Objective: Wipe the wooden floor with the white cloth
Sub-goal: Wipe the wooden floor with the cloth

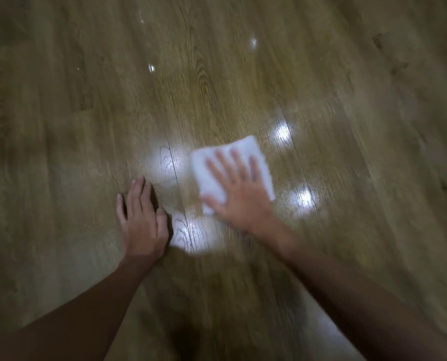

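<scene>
A folded white cloth [209,165] lies flat on the wooden floor [217,74] just right of centre. My right hand [239,191] presses down on it with fingers spread, covering its lower right part. My left hand [141,220] rests flat on the bare floor to the left of the cloth, fingers together, holding nothing. The picture is blurred by motion.
Brown wood planks run all around, with seams running up and slightly left. Bright glare patches [282,131] from lights sit around the cloth and between my hands. Small white specks [151,67] show farther up the floor.
</scene>
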